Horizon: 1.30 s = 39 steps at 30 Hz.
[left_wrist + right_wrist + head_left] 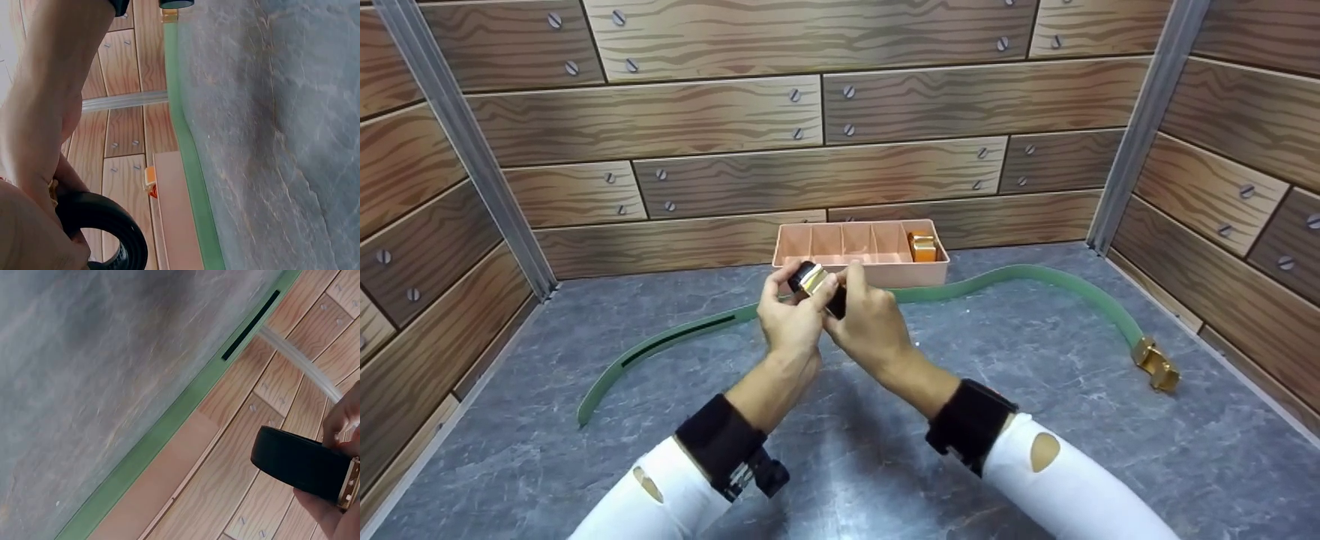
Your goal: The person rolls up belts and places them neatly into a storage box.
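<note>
Both hands hold a coiled black belt with a gold buckle in front of the pink tray. The left hand (793,319) grips the coil's left side, thumb at the buckle (814,279). Fingers of the right hand (874,322) pinch the coil's right side. In the left wrist view the black coil (132,236) shows its round opening, with the left hand (34,230) around it. The right wrist view shows the coil's broad outer face (298,461) and the gold buckle (350,484) at the frame edge.
A green belt (1054,277) with a black strip curves across the table (660,465), its gold buckle (1156,365) at the right. Behind the hands, the compartmented pink tray (900,276) holds an orange and gold item (922,246) in its rightmost compartment. Wood-patterned walls (735,112) enclose the table.
</note>
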{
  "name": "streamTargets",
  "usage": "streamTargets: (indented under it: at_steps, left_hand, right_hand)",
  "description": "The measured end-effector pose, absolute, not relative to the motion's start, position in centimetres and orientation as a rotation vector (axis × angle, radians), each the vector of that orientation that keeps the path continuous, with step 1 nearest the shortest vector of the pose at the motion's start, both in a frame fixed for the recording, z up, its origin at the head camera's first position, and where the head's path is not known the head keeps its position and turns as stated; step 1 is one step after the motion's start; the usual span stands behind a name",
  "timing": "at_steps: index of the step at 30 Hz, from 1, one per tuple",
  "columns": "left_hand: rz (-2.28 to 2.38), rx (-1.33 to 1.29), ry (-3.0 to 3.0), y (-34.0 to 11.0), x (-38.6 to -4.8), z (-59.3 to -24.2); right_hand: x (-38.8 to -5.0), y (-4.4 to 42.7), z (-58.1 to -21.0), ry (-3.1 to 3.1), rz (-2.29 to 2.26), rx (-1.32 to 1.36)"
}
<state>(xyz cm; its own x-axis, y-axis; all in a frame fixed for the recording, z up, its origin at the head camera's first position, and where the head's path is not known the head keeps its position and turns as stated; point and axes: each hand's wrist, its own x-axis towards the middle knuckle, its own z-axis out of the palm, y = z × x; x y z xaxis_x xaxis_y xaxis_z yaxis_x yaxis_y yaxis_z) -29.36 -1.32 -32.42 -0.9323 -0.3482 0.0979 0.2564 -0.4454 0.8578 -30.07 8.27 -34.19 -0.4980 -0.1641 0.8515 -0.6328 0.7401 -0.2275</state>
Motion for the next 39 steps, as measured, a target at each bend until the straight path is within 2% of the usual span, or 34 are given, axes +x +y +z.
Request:
streamTargets:
  at_steps: [5,10,13,16,21,27,32,39]
  left_hand:
    - [-2.440,0.013,-1.447,-1.8,-30.0,-32.1]
    - [-2.503,-0.336,-1.616,-2.9,-29.7,-31.2]
    - [-2.293,-0.532,-1.897,-4.9,-29.0,-31.1]
    - [-1.863,-0.644,-2.182,-7.8,-28.2,-32.0]
    - [-1.276,-0.714,-2.438,-14.3,-27.4,-35.0]
    - [-1.087,-0.616,-2.637,-20.8,-26.8,-37.6]
    - [-1.103,-0.528,-2.750,-23.0,-26.0,-37.8]
    - [-1.164,-0.588,-2.790,-23.6,-25.1,-37.9]
  right_hand:
    - [-31.1,8.8,-33.8,-2.008,0.684,0.659]
    - [-32.5,10.1,-32.4,-2.009,0.784,0.624]
    - [-34.6,11.4,-31.5,-1.995,0.788,0.545]
    - [-37.2,13.0,-30.5,-1.987,0.811,0.420]
    - [-41.6,15.5,-29.4,-2.057,0.870,0.194]
    - [-46.9,16.2,-30.3,-2.193,0.892,0.013]
    - [-50.4,15.4,-32.2,-2.270,0.902,-0.086]
    - [-52.2,14.4,-35.9,-2.358,0.782,-0.032]
